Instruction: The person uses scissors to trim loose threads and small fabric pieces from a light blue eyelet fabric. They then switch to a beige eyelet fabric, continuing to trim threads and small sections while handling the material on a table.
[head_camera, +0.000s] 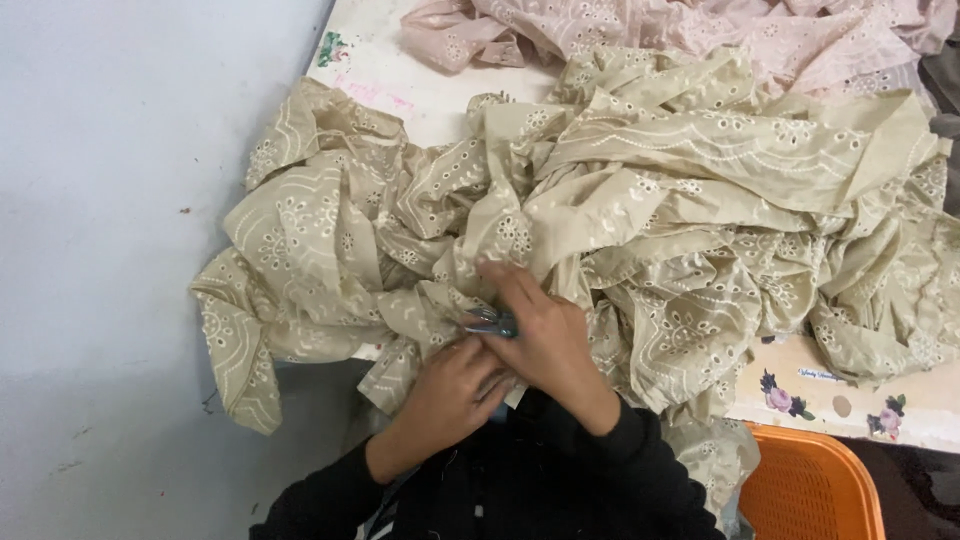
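A big crumpled heap of beige embroidered eyelet fabric covers the white table. My right hand lies on the near edge of the heap, fingers pointing up and left, gripping a small metal thread snipper with a greenish body. My left hand sits just below it, pinching a fold of the same beige fabric close to the snipper's tip. Both arms wear black sleeves. Part of the fabric hangs over the table's left edge.
A pile of pale pink eyelet fabric lies at the table's far side. An orange plastic basket stands at the lower right, below the table's front edge with its flower stickers. A grey wall fills the left.
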